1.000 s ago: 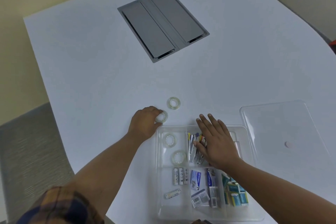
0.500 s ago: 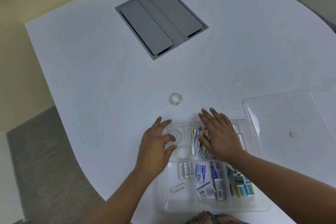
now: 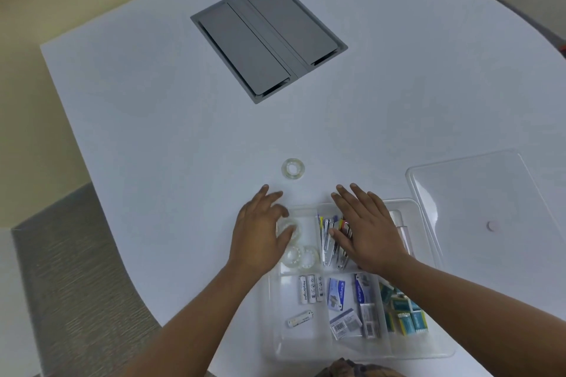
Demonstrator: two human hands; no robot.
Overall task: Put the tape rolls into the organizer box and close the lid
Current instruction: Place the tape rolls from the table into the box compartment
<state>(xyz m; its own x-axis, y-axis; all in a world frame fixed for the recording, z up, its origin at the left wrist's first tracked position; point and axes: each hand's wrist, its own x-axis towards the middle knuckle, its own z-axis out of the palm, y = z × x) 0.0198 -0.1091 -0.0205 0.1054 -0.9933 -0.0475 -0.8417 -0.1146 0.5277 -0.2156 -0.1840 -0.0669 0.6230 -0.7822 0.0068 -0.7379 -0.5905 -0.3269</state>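
Note:
The clear organizer box [image 3: 428, 257] lies at the near edge of the white table. Its far-left compartment holds three clear tape rolls: one [image 3: 287, 228] under my left hand and two [image 3: 301, 257] side by side nearer me. My left hand [image 3: 260, 232] hovers over that compartment with fingers spread, its thumb touching the far roll. Another tape roll [image 3: 293, 168] lies on the table just beyond the box. My right hand [image 3: 367, 232] rests flat on the box's middle compartment. The clear lid [image 3: 490, 193] lies to the right of the box.
Batteries [image 3: 311, 288], small packets [image 3: 343, 309] and teal boxes [image 3: 404, 312] fill the near compartments. Clips and pens [image 3: 329, 242] lie beside my right hand. A grey cable hatch [image 3: 269, 37] is set in the table farther back. A grey chair [image 3: 76, 285] stands at the left.
My left hand took a tape roll from the table beside the box, carried it into the far-left compartment and spread its fingers. My right hand stayed on the box.

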